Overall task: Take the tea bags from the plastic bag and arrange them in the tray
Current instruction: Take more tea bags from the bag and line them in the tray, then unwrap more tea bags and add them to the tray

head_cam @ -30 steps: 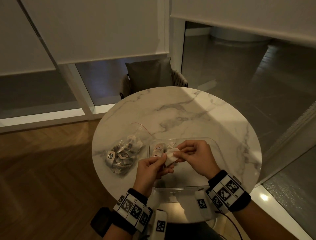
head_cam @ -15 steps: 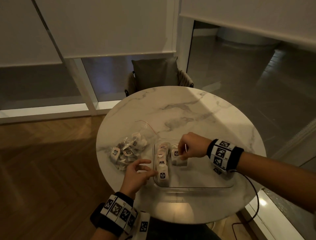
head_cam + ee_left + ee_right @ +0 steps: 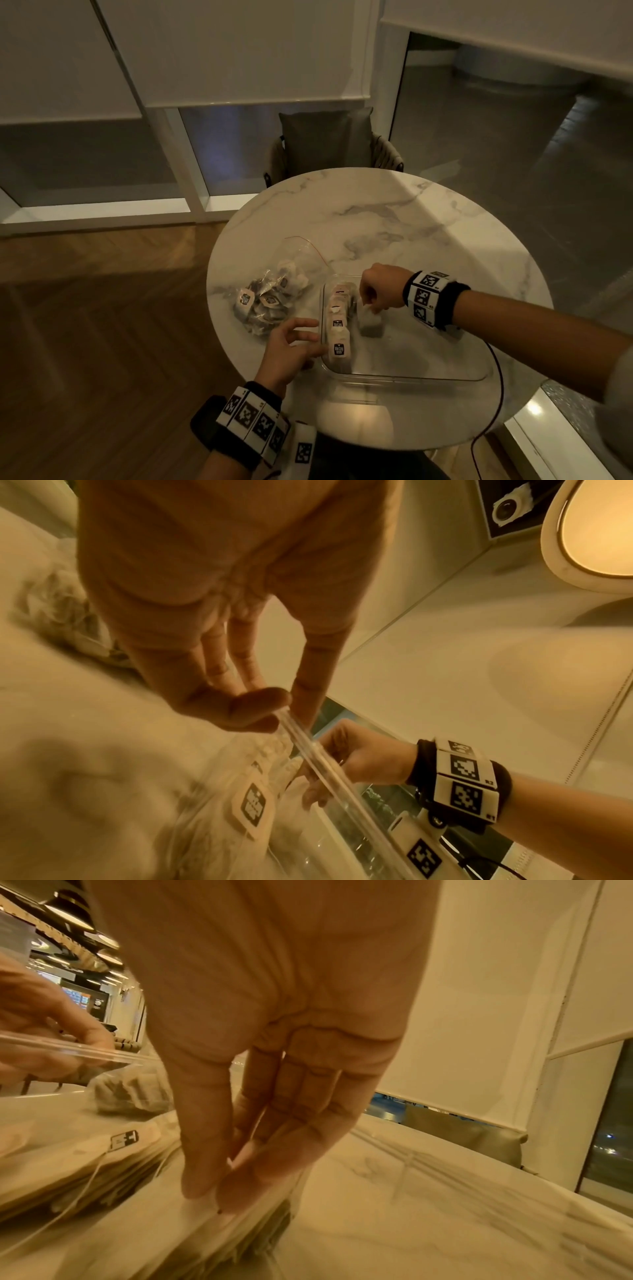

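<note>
Left hand [image 3: 291, 353]: nearest item, at the near-left corner of the tray [image 3: 411, 377]. Fingers [image 3: 301, 337] loosely spread and mostly straight; in the left wrist view thumb and a fingertip meet the clear rim. Judged purpose: steadying the tray while the other hand works. It holds nothing.

Tray: clear plastic, on the marble surface [image 3: 394, 219], right of the plastic bag. Most of its floor is bare.

Row of tea bags [image 3: 337, 322]: stands along the tray's left wall, running near to far, paper tags facing up or toward the camera. Likely packed upright to save room for further rows.

Single tea bag [image 3: 370, 323]: just right of the row, beginning a second row.

Right hand [image 3: 380, 289]: above that tea bag, farther in. Fingers [image 3: 253, 1191] drawn together, tips pinching its upper edge with the thumb; seemingly setting it upright.

Plastic bag [image 3: 274, 298]: left of the tray, mouth open toward the far side, many tea bags heaped inside. Task judged early to midway.
</note>
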Demonstrator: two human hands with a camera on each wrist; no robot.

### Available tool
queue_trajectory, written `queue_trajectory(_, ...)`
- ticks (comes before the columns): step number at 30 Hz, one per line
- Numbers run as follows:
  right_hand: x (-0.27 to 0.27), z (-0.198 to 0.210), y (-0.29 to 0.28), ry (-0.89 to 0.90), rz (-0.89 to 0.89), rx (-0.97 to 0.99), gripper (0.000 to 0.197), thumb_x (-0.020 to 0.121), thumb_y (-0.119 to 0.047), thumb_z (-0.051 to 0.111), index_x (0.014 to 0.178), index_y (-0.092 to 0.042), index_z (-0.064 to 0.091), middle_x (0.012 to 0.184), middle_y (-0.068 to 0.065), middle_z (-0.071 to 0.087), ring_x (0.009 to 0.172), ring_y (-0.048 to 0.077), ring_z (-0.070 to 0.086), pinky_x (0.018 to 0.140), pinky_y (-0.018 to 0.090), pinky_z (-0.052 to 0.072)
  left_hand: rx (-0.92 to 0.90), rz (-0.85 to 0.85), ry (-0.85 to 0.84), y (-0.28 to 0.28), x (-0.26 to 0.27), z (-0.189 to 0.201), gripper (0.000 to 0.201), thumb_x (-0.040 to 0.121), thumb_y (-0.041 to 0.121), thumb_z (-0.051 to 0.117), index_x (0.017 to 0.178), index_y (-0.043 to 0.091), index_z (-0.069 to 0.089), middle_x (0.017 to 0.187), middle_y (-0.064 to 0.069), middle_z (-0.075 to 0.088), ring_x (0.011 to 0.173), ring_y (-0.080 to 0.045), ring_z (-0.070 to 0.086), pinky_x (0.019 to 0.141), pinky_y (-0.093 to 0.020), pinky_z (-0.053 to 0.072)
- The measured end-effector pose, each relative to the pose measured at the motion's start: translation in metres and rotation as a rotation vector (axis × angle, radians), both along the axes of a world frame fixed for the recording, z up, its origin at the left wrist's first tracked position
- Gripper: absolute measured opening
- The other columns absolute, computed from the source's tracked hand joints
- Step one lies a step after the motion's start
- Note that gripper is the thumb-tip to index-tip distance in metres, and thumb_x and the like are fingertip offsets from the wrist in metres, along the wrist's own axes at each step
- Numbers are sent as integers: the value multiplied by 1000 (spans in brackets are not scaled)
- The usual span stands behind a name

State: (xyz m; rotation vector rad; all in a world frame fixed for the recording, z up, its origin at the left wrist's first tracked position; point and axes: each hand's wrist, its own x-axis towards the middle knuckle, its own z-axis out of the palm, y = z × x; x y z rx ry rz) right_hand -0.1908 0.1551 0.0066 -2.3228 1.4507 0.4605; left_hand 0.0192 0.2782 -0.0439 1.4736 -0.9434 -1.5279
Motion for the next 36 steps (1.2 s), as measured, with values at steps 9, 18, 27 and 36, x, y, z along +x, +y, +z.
queue_trajectory(9,-16,21,13,-212,-12,-98,27,81,-26,78,106,-20,70,90,-5,65,74,8,57,69,23,46,-230,349,-168,-24,18,16,13,90,7,66,101,15,65,106,-12,66,92,-24,64,65,-25,52)
queue_trajectory(18,-15,26,48,-597,-135,-89,24,76,-24,83,98,-22,74,82,-10,70,66,2,61,62,10,47,58,-50,-960,-94,38,-6,128,55,39,93,151,31,9,153,-16,19,143,-41,15,114,-63,21)
queue_trajectory(27,-7,22,33,-802,-291,-139,25,78,-22,81,101,-19,73,83,-4,72,73,5,66,70,17,54,-295,296,-599,-93,54,-23,58,65,3,86,116,9,57,120,-18,58,109,-35,59,89,-36,51)
queue_trajectory(36,18,27,4,-862,-303,-234,23,93,-17,63,115,-16,70,105,-4,71,94,7,64,75,5,42,-369,351,-135,-68,58,-15,58,71,-24,68,107,20,56,98,-4,64,83,-17,64,63,-19,57)
